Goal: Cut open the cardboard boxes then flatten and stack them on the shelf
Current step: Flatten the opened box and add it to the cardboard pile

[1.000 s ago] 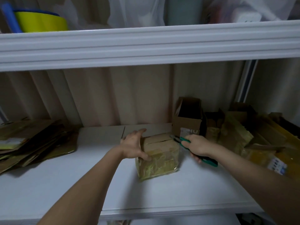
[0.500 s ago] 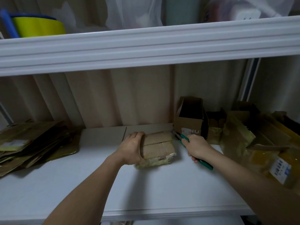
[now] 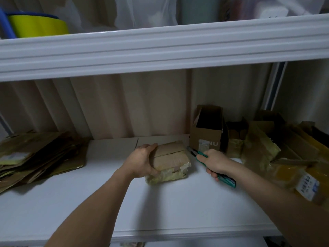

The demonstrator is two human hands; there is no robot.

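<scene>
A small cardboard box (image 3: 170,158) wrapped in yellowish tape lies low on the white shelf (image 3: 178,207), its top seam split. My left hand (image 3: 142,162) grips its left side. My right hand (image 3: 214,162) holds a green utility knife (image 3: 199,155), whose tip sits at the box's right rear corner. A stack of flattened cardboard (image 3: 37,155) lies at the shelf's left end. An upright open box (image 3: 207,130) stands just behind the knife.
More taped boxes (image 3: 263,147) crowd the right end of the shelf, one with a barcode label (image 3: 307,186). The upper shelf's white edge (image 3: 160,45) runs overhead, carrying a yellow tub (image 3: 38,26) and plastic bags. A corrugated wall closes the back.
The box has gone from standing tall to lying low and pressed down under my left hand. The knife hand has shifted slightly back towards the box's rear corner.
</scene>
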